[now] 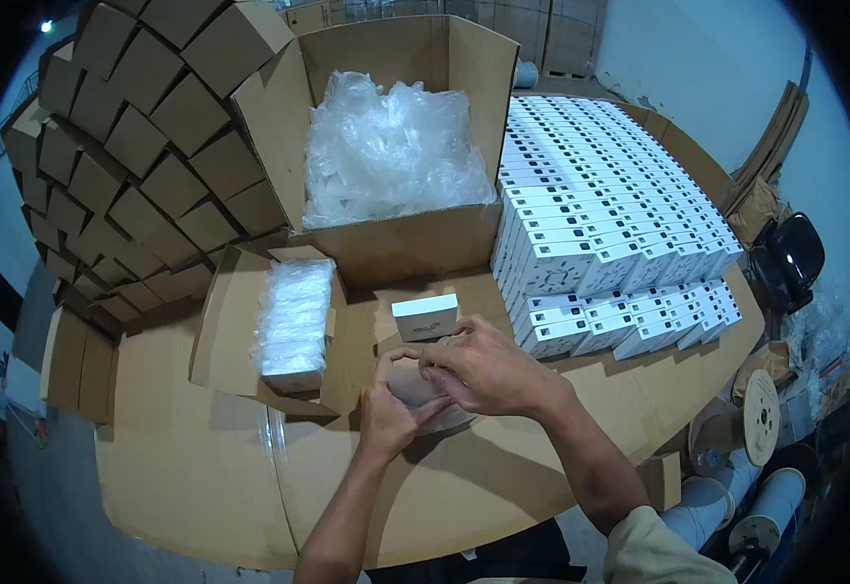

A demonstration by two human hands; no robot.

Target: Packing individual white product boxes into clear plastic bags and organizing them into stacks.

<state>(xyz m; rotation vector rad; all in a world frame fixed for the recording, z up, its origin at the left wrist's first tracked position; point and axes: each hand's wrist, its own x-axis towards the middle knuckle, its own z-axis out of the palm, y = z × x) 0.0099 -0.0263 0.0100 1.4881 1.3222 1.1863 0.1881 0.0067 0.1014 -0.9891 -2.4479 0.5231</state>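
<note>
My left hand (392, 411) is curled around one side of a clear plastic bag (413, 386). The fingers of my right hand (495, 370) pinch the same bag near its upper edge. Whether anything lies inside the bag is hard to see behind my fingers. Just beyond my hands a small white box (425, 318) stands on the cardboard-covered table (473, 496). To the left, an open carton (218, 331) holds a row of white boxes wrapped in clear bubble plastic (293, 316).
Behind the table's middle stands a large open carton (396, 238) filled with clear plastic bags (391, 151). Stacked white boxes (600, 234) cover the right side. Brown cartons (143, 165) pile high at the left. Rolls and a spool (760, 417) stand off the right edge.
</note>
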